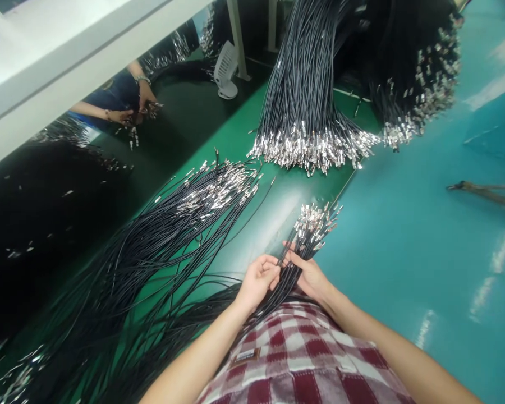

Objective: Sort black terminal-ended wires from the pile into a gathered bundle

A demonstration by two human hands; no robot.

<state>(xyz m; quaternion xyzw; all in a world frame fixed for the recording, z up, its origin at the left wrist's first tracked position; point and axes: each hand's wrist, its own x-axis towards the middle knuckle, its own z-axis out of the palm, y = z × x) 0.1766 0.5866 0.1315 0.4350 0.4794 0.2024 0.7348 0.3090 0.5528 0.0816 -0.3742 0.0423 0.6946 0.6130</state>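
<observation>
My right hand (313,278) is wrapped round a bundle of black cables (289,280), whose silvery metal terminals (311,221) fan out above the fingers. Curled in a pinch at the left side of this bundle, my left hand (258,280) seems to hold one thin black cable; the fingertips partly hide it. The bundle's lower length trails left across the green tabletop in front of the checked apron (303,353). Left of my hands lies a loose pile of similar cables (164,235), with metal ends toward the upper right.
A thick hank of cables (303,84) hangs over the table's far end, with another dark hank (421,95) beside it. A white shelf (88,50) crosses the upper left. Under it are a small white fan (226,70) and a co-worker's hands (145,95) holding cable ends.
</observation>
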